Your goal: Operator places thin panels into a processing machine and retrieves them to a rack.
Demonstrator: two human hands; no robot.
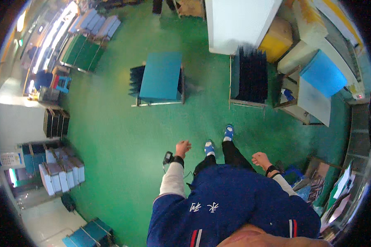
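Observation:
My left hand (183,148) hangs over the green floor beside my left leg, its fingers loosely curled with nothing seen in them. Next to its wrist, a small black device (167,157) with a thin cable shows at the outer side. On the other side of my body, my right hand (260,159) is curled into a loose fist, also holding nothing that shows. Both wrists wear dark bands. Neither hand touches any object; the nearest things are my dark trousers and my blue and white shoes (228,132).
Ahead stand a metal rack with a teal board (160,76) on top and a rack of dark sheets (249,76). To the right is a table (315,103) under a blue sheet (323,74). Stacked boxes (62,175) line the left; flat boards (338,193) lean at the right.

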